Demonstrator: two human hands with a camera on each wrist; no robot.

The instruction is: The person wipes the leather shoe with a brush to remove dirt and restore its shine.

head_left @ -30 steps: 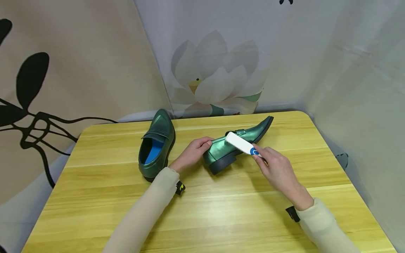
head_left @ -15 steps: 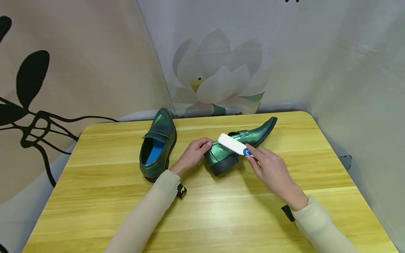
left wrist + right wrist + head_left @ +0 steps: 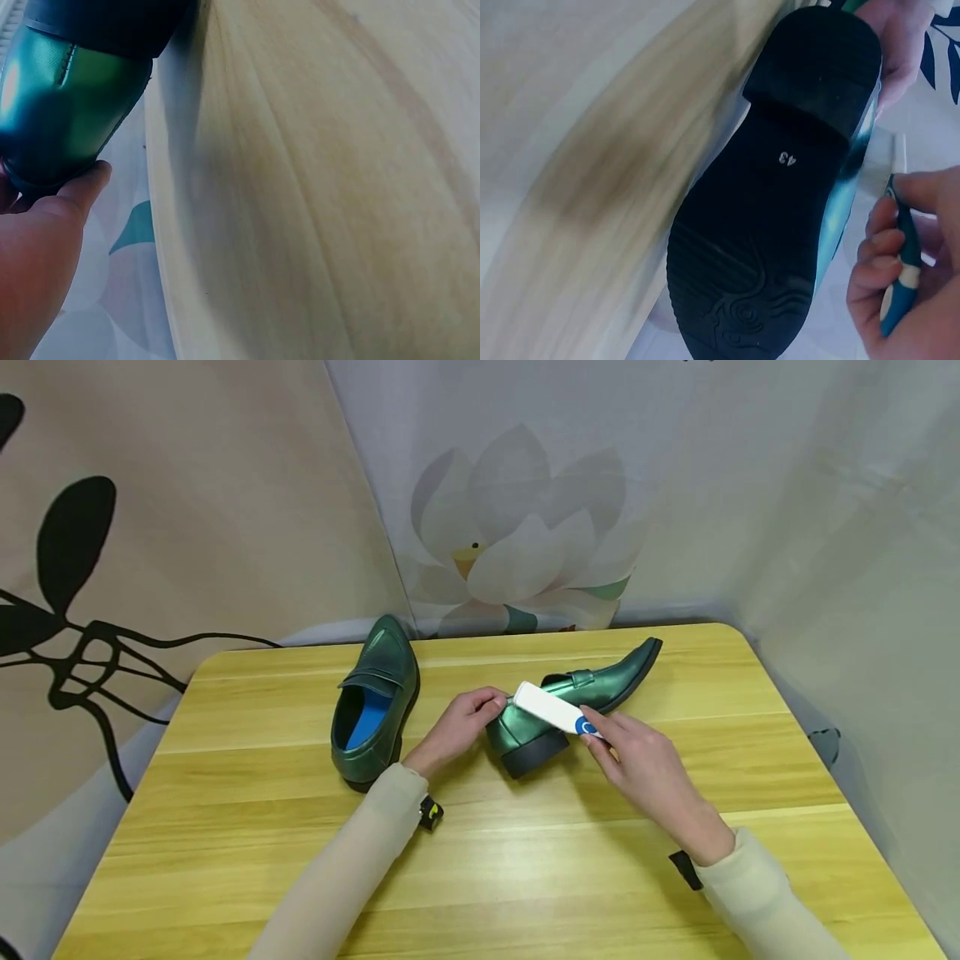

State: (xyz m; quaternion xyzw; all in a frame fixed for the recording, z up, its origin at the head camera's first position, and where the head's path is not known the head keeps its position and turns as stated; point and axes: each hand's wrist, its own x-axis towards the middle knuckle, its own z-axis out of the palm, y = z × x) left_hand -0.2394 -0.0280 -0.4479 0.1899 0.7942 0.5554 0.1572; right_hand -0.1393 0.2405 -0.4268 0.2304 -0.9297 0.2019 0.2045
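Observation:
My left hand (image 3: 459, 727) pinches the heel-end collar of a metallic green loafer (image 3: 618, 683), thumb on one side and fingers on the other. The left wrist view shows the loafer's green heel (image 3: 56, 105) between them. Tilted on its side, the shoe points its toe to the far right, and its dark sole (image 3: 742, 217) marked 43 fills the right wrist view. My right hand (image 3: 651, 768) grips the blue-and-white handle (image 3: 904, 277) of a brush. The brush's long white head (image 3: 546, 705) lies across the shoe's side near the heel; its bristles are hidden.
A second green loafer (image 3: 373, 702) with a blue insole stands upright left of my left hand, toe toward the back edge. Both shoes are on a light wooden table (image 3: 480, 877). Printed fabric (image 3: 517, 518) hangs behind it.
The brush in my right hand has moved left along the shoe's side toward the heel. My left hand keeps its hold, and the shoe has shifted slightly right in view.

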